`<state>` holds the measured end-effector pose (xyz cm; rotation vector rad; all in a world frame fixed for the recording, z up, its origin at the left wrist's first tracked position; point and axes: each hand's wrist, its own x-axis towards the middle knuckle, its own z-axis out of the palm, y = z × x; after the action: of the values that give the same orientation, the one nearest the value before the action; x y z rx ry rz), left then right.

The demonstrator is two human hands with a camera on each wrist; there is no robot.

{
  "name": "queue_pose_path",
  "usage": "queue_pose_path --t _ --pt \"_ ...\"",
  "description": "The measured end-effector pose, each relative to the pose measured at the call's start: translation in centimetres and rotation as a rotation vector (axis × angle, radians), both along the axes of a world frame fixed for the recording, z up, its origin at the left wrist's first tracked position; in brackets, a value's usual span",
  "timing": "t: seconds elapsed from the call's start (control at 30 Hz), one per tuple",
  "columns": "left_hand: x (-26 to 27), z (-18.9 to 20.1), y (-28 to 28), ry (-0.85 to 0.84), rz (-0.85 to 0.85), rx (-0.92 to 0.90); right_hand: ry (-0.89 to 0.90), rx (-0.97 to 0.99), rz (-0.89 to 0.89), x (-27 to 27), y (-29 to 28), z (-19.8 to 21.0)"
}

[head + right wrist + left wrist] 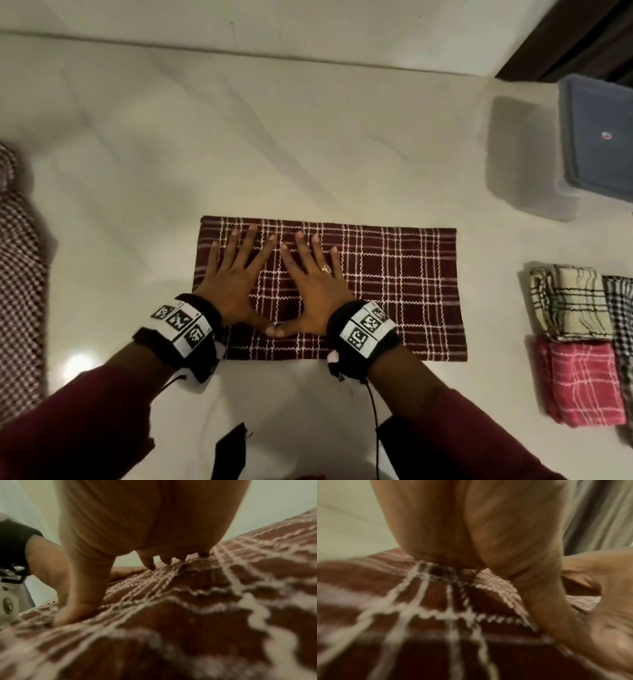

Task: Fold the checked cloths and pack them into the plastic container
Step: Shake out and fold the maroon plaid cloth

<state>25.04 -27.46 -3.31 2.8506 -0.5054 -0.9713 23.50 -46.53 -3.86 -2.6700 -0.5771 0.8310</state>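
A maroon cloth with white checks (pixel 394 291) lies flat on the pale floor as a wide rectangle. My left hand (pixel 236 270) and right hand (pixel 310 274) press side by side on its left half, palms down, fingers spread and straight, thumbs meeting near the front. The left wrist view shows my left palm (pixel 471 527) on the maroon cloth (pixel 402 615). The right wrist view shows my right palm (pixel 145 520) on that cloth (pixel 188 615). A clear plastic container (pixel 534 161) with a blue lid (pixel 603 137) stands at the far right.
Folded cloths lie at the right: a cream checked one (pixel 572 301), a pink checked one (pixel 582 380) and a finer dark-checked one (pixel 621 315). A red-and-white small-check cloth (pixel 20 281) lies along the left edge. A dark wooden frame (pixel 575 41) fills the top right corner.
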Motion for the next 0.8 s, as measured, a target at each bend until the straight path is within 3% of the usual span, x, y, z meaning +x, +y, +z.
queue_pose_path --t 0.23,0.5,0.67,0.8 --pt "0.3 0.1 0.4 0.035 -0.005 -0.033 -0.016 -0.123 0.051 -0.8 -5.6 -0.1" --pt "0.3 0.8 0.3 0.053 -0.004 -0.025 0.078 -0.264 -0.345 -3.5 -16.9 1.9" --pt "-0.4 1.6 0.7 0.020 0.082 -0.123 -0.085 -0.139 -0.373 -7.1 -16.5 2.1" --pt "-6.0 3.3 1.0 -0.031 0.096 -0.324 -0.222 0.098 -0.367 -12.8 -13.2 1.6"
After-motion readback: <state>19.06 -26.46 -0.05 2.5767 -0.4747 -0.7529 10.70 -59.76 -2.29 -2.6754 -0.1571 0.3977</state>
